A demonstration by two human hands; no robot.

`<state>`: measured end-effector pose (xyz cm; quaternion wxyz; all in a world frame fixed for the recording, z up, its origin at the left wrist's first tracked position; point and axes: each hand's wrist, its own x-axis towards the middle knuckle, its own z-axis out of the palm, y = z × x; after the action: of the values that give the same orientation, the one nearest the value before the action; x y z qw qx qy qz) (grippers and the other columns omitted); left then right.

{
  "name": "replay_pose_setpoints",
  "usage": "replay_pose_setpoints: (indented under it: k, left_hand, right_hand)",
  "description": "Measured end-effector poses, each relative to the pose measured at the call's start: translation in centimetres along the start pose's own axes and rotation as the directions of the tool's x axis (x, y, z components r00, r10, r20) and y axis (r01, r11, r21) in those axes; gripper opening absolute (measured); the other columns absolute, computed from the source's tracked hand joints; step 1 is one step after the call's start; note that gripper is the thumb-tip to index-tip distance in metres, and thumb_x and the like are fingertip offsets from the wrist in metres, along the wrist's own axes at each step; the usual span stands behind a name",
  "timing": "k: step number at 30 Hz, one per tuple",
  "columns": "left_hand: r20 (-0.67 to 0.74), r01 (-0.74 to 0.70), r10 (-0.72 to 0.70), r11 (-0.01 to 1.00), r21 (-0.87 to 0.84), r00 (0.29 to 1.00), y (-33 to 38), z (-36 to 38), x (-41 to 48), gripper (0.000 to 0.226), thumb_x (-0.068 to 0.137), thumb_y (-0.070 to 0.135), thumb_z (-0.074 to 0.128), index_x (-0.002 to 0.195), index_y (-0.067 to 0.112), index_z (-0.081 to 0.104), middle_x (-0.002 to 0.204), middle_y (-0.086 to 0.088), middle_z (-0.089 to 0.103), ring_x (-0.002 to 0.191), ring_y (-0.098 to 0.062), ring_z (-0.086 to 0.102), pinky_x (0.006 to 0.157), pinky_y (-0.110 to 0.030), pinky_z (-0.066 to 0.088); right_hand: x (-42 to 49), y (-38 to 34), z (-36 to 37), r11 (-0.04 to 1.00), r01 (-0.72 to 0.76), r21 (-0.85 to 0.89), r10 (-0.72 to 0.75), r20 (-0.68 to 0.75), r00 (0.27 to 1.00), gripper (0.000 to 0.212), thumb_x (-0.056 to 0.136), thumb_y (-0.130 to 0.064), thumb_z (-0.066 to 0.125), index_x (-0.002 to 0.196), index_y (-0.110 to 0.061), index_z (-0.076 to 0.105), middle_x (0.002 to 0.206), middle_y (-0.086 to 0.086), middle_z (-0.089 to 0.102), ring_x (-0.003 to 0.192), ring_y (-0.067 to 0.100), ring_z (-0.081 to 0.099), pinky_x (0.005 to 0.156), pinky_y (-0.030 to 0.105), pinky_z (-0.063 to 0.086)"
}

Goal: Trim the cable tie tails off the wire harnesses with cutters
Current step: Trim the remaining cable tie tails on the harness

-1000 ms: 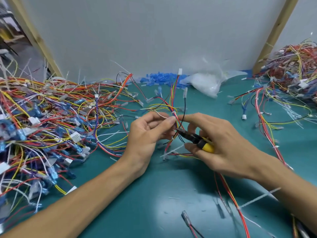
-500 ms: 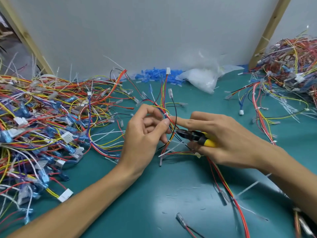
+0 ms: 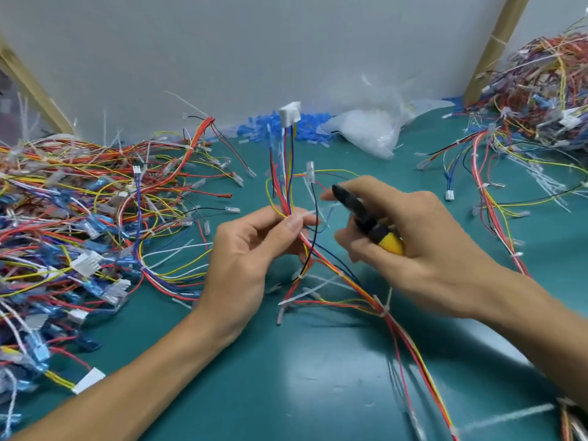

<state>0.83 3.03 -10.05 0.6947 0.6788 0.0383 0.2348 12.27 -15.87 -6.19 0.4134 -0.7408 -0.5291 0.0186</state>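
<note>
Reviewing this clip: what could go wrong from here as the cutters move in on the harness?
1. The cutters in the right hand sit close to thin black and red wires; the blades might nick insulation rather than the white tie tail.
2. The left hand has a grip on the harness right beside that tail, so the thumb could be pinched.

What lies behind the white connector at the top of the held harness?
Behind the white connector lies a heap of blue plastic pieces on the green mat, against the grey wall. The part of the heap directly behind it is covered.
</note>
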Motion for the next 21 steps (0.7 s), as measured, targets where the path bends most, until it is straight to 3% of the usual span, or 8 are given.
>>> replay_pose_setpoints:
  k: [3,7,10,15,21]
  left_hand:
    - [0.077,-0.004,0.001,0.999,0.041,0.997,-0.3,0.2,-0.4,0.021,0.094,0.033,0.065,0.106,0.026,0.081,0.093,-0.006,0.075,0.087,-0.014,0.068,0.084,-0.031,0.057]
    - [0.098,0.043,-0.042,0.999,-0.004,0.994,-0.1,0.3,-0.3,0.021,0.092,0.028,0.065,0.105,0.023,0.081,0.095,0.001,0.076,0.087,-0.019,0.07,0.085,-0.043,0.057]
    - [0.077,0.078,-0.072,0.994,-0.072,0.994,0.4,0.2,0.0,0.018,0.086,0.024,0.068,0.098,0.021,0.081,0.097,-0.001,0.078,0.081,-0.015,0.069,0.077,-0.033,0.059]
    - [0.053,0.098,-0.092,0.988,-0.123,0.994,0.7,0.0,0.2,0.015,0.078,0.019,0.074,0.089,0.013,0.081,0.092,-0.005,0.077,0.064,-0.015,0.059,0.061,-0.028,0.054]
    - [0.081,0.08,-0.071,0.99,-0.112,0.994,0.2,-0.2,0.3,0.014,0.078,0.019,0.075,0.088,0.016,0.084,0.095,-0.007,0.077,0.069,-0.019,0.06,0.067,-0.027,0.053]
  right_hand:
    - [0.1,0.1,0.0,0.997,-0.072,-0.024,0.07,-0.047,0.996,0.024,0.095,-0.032,0.063,0.115,-0.018,0.067,0.073,0.003,0.067,0.068,0.029,0.06,0.067,0.045,0.052]
    - [0.2,0.0,-0.2,0.995,-0.093,0.033,0.096,-0.089,0.991,0.011,0.096,-0.022,0.067,0.088,-0.015,0.065,0.068,0.0,0.063,0.065,0.027,0.059,0.064,0.044,0.05]
    - [0.3,-0.4,0.1,0.983,-0.101,0.154,0.122,-0.131,0.984,0.013,0.096,-0.015,0.068,0.084,-0.013,0.064,0.066,-0.002,0.06,0.062,0.025,0.057,0.061,0.042,0.05]
    - [0.1,-0.8,0.2,0.985,-0.091,0.145,0.12,-0.208,0.971,0.015,0.093,-0.021,0.068,0.08,-0.016,0.063,0.063,0.002,0.058,0.058,0.026,0.055,0.056,0.043,0.047]
    - [0.1,-0.7,0.1,0.979,-0.127,0.16,0.163,-0.237,0.958,0.016,0.093,-0.018,0.07,0.077,-0.016,0.065,0.06,0.002,0.062,0.054,0.021,0.058,0.055,0.041,0.049]
